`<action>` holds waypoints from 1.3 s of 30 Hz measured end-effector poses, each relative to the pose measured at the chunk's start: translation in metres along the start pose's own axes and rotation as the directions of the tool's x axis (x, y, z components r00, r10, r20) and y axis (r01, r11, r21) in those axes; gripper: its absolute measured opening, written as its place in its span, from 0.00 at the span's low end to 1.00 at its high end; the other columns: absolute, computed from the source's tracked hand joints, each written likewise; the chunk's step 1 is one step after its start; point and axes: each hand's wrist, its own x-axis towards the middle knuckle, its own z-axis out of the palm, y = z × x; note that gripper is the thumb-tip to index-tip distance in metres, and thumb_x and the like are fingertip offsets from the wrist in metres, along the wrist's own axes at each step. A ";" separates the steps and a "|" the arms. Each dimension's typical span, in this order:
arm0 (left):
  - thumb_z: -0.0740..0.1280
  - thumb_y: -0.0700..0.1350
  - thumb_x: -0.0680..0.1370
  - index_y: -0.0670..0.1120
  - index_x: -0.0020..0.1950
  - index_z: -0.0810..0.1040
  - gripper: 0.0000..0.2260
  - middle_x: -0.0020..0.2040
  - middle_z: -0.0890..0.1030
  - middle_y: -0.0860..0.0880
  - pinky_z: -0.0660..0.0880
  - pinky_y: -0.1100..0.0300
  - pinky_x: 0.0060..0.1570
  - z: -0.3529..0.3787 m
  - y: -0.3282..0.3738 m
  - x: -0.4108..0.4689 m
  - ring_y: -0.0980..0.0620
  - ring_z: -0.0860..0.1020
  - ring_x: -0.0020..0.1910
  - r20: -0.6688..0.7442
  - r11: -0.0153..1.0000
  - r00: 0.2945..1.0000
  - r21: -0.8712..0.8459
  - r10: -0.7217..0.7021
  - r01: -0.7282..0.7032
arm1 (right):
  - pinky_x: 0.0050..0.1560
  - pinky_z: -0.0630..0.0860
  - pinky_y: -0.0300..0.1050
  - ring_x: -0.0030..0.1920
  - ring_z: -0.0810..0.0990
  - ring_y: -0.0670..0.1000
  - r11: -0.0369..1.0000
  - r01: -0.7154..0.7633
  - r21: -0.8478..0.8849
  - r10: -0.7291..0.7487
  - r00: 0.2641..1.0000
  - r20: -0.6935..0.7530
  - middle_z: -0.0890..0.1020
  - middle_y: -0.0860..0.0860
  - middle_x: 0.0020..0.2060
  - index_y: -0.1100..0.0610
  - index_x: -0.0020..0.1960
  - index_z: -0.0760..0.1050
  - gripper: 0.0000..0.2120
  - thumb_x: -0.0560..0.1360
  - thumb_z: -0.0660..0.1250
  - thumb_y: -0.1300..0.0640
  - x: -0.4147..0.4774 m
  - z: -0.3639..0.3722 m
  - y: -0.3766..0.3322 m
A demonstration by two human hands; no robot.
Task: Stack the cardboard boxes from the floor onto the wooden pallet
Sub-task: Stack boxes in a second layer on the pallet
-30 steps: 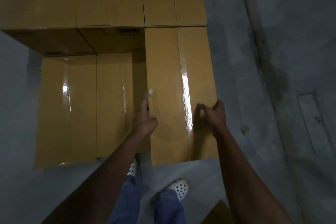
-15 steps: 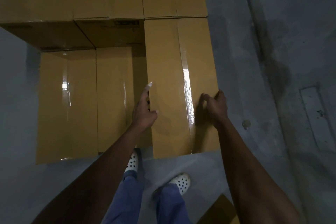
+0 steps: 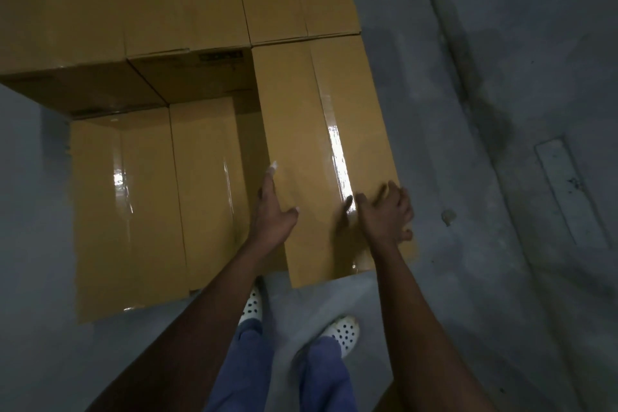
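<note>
The long cardboard box (image 3: 311,130) is lying with its near end pointing toward six o'clock and its far end butting against another box at twelve o'clock, and a glossy tape strip (image 3: 338,150) is running lengthwise down its top face. The left hand (image 3: 272,214) is sitting at the box's left edge, at about seven o'clock of the top face. Its fingers (image 3: 269,181) are stretching straight along that edge toward twelve o'clock and its thumb is spreading onto the top, so the hand is lying flat against the cardboard rather than curling round it. The right hand (image 3: 384,216) is lying over the top face at about five o'clock, between the tape and the right edge, with its fingers (image 3: 399,197) splayed loosely and closing on nothing. It is blurred, so whether they are touching the cardboard cannot be told. At the box's nine o'clock two lower boxes (image 3: 133,211) are sitting side by side at a lower level, and at ten to twelve o'clock the upper boxes (image 3: 117,0) are rising behind them. The concrete floor (image 3: 485,110) is spreading away at three o'clock, and white shoes (image 3: 344,333) are standing at six o'clock
</note>
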 end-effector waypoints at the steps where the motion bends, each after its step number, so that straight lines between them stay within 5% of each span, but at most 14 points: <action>1: 0.72 0.36 0.76 0.57 0.82 0.48 0.45 0.79 0.62 0.51 0.64 0.61 0.65 -0.005 0.001 0.001 0.53 0.64 0.74 0.000 1.000 1.000 -0.001 -0.008 0.008 | 0.69 0.54 0.73 0.79 0.51 0.57 0.999 -0.050 0.006 0.050 0.998 -0.023 0.55 0.51 0.80 0.48 0.78 0.60 0.38 0.72 0.71 0.43 -0.004 0.001 0.006; 4: 0.73 0.36 0.76 0.57 0.82 0.50 0.44 0.80 0.62 0.51 0.66 0.60 0.64 -0.019 0.003 0.009 0.49 0.63 0.77 0.015 0.999 1.000 -0.023 -0.026 0.027 | 0.66 0.58 0.76 0.78 0.51 0.61 0.971 -0.225 0.078 0.230 0.971 -0.062 0.52 0.52 0.80 0.47 0.78 0.57 0.40 0.71 0.71 0.44 -0.006 0.000 0.021; 7: 0.73 0.35 0.76 0.58 0.82 0.52 0.44 0.79 0.63 0.49 0.74 0.59 0.57 -0.027 0.006 0.018 0.47 0.66 0.75 0.060 0.997 0.998 -0.079 -0.015 0.020 | 0.69 0.61 0.69 0.78 0.51 0.63 0.930 -0.308 0.200 0.321 0.946 -0.036 0.52 0.55 0.80 0.50 0.81 0.52 0.42 0.74 0.71 0.47 -0.010 -0.004 0.028; 12: 0.76 0.37 0.74 0.62 0.80 0.55 0.45 0.76 0.67 0.50 0.78 0.45 0.60 -0.029 0.013 0.024 0.47 0.72 0.69 0.080 0.999 0.997 -0.033 -0.001 0.004 | 0.72 0.60 0.65 0.79 0.49 0.59 0.926 -0.241 0.292 0.282 0.953 -0.108 0.55 0.55 0.80 0.53 0.80 0.56 0.40 0.75 0.71 0.50 -0.018 0.000 0.034; 21: 0.75 0.40 0.75 0.59 0.82 0.51 0.44 0.79 0.63 0.50 0.70 0.45 0.70 -0.035 0.008 0.026 0.46 0.66 0.75 0.184 0.996 0.983 0.088 -0.023 0.007 | 0.72 0.60 0.64 0.79 0.49 0.57 0.970 -0.140 0.198 0.164 0.980 -0.110 0.56 0.55 0.79 0.52 0.78 0.62 0.35 0.75 0.71 0.49 -0.020 0.005 0.041; 28: 0.73 0.38 0.74 0.51 0.80 0.61 0.37 0.73 0.69 0.45 0.74 0.49 0.63 -0.023 0.017 0.004 0.43 0.72 0.68 0.095 0.961 0.987 0.236 0.127 -0.146 | 0.76 0.56 0.55 0.78 0.55 0.62 0.977 -0.036 0.210 0.081 0.974 -0.212 0.60 0.63 0.77 0.59 0.77 0.64 0.37 0.74 0.71 0.47 -0.036 0.003 0.060; 30: 0.72 0.35 0.71 0.47 0.77 0.66 0.35 0.69 0.71 0.43 0.72 0.54 0.64 -0.017 0.019 -0.017 0.43 0.74 0.65 0.096 0.923 0.961 0.270 0.259 -0.275 | 0.74 0.57 0.55 0.77 0.58 0.63 0.958 -0.092 0.273 0.170 0.945 -0.279 0.63 0.63 0.76 0.61 0.75 0.66 0.36 0.72 0.68 0.45 -0.049 -0.001 0.069; 33: 0.69 0.38 0.70 0.45 0.74 0.69 0.32 0.66 0.72 0.42 0.72 0.48 0.65 0.005 0.018 -0.051 0.41 0.74 0.63 0.220 0.843 0.883 0.272 0.415 -0.465 | 0.70 0.63 0.61 0.77 0.55 0.57 0.922 -0.164 0.351 0.278 0.911 -0.303 0.62 0.57 0.77 0.55 0.75 0.66 0.31 0.76 0.69 0.48 -0.074 -0.008 0.093; 39: 0.68 0.38 0.73 0.42 0.72 0.71 0.26 0.67 0.74 0.42 0.67 0.55 0.68 0.092 0.006 -0.142 0.42 0.71 0.68 0.552 0.660 0.660 0.241 0.510 -0.711 | 0.65 0.64 0.62 0.76 0.55 0.53 0.887 -0.201 0.415 0.338 0.895 -0.290 0.62 0.52 0.76 0.49 0.73 0.68 0.25 0.78 0.68 0.48 -0.138 -0.022 0.202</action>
